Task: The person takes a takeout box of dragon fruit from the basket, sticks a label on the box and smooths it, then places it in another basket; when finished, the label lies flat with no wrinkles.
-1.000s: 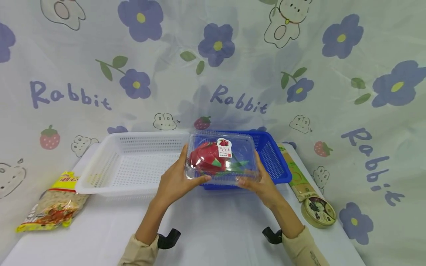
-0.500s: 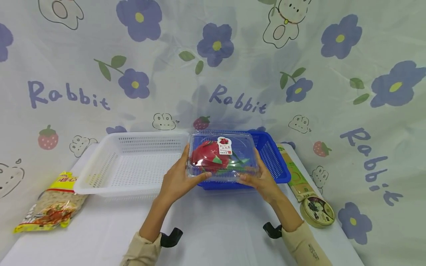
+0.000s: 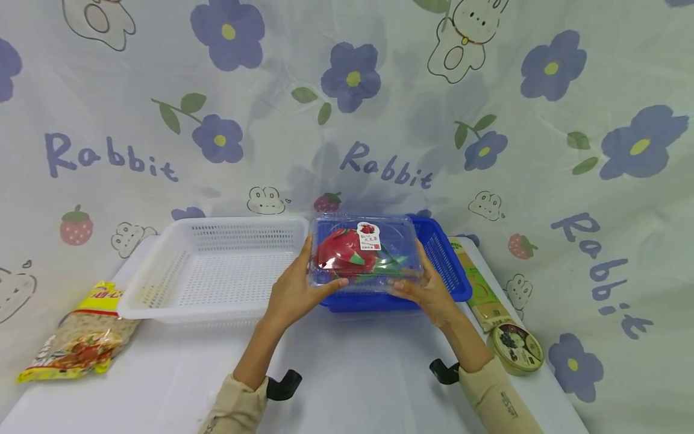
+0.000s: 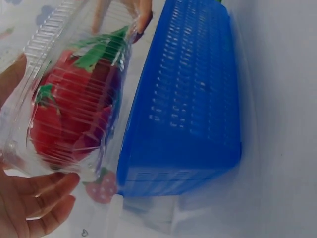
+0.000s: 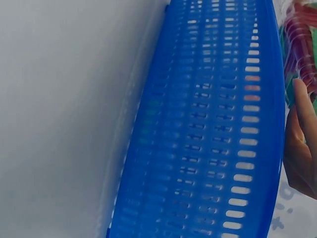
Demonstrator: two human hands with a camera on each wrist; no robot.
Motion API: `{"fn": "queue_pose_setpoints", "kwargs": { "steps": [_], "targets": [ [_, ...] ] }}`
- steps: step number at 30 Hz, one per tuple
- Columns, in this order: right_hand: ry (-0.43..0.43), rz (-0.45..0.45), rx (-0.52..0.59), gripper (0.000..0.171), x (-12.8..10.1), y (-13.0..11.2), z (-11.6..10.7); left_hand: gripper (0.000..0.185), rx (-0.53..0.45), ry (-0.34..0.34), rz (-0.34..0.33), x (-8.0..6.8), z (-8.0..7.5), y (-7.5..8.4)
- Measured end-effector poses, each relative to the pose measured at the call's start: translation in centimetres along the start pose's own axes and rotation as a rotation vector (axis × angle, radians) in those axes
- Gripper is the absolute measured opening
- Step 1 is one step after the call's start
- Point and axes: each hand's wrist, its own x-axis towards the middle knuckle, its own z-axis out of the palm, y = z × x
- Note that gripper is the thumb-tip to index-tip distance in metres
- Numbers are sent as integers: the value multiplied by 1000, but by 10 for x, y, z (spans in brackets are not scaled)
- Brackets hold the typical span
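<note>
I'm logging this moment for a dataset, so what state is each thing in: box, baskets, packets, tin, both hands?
Clear box: lid shut, red fruit inside, held above the blue basket.
Blue basket: on the table, under the box.
White basket: empty.
Snack bag: lying flat.
Long packet: lying flat.
Round tin: lidded.
Left hand: grips the box.
Right hand: grips the box.

A closed clear plastic clamshell box [image 3: 364,256] with a red dragon fruit [image 3: 340,252] sits level above the blue basket [image 3: 441,253].

Bright, even light is falling from above, casting soft shadows on the cloth [image 3: 379,120] behind. Glare is streaking the clear box [image 4: 74,99] in the left wrist view. The blue basket [image 5: 213,129] is blurring up close.
</note>
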Motion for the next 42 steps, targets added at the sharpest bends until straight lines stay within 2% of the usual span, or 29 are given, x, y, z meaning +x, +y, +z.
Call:
{"fn": "queue_pose_setpoints", "kwargs": {
  "steps": [6,21,31,37,42],
  "targets": [
    [-4,-4,23,101,4,2,-5,117,-3,-1,-1,2,3,2],
    [14,-14,65,98,10,9,-13,110,53,51,46,0,10,-1],
    [55,-3,81,99,17,13,-21,101,32,199,-6,-22,18,-9],
    [66,-3,83,100,19,16,-28,98,26,210,-19,-31,26,-11],
    [75,-6,87,101,21,17,-31,99,17,193,-40,-33,35,-16]
  ]
}}
